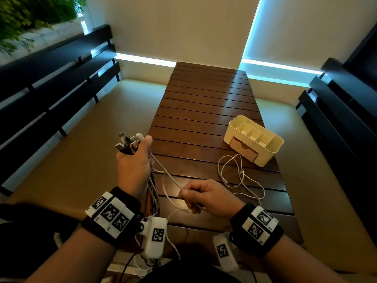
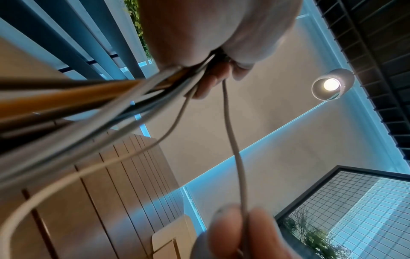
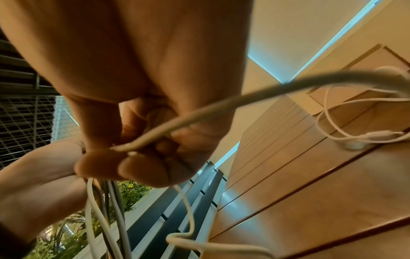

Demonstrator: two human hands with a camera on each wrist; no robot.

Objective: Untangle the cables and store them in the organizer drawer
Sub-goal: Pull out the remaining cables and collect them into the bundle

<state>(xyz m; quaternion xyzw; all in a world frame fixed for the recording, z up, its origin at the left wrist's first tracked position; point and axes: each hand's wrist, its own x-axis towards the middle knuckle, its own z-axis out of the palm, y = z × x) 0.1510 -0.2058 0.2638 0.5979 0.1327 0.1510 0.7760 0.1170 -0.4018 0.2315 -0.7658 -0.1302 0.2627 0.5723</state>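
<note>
My left hand grips a bundle of cables off the table's left edge, with several plug ends sticking up above the fist. The cables hang down past my wrist; in the left wrist view they fan out from the fist as a bundle. My right hand pinches one white cable that runs up to the left fist. The same white cable crosses the palm in the right wrist view. A cream organizer with a slightly pulled-out drawer stands at the table's right.
Another white cable lies loosely looped on the slatted wooden table, just in front of the organizer. Dark benches run along the left, and dark shelving lines the right.
</note>
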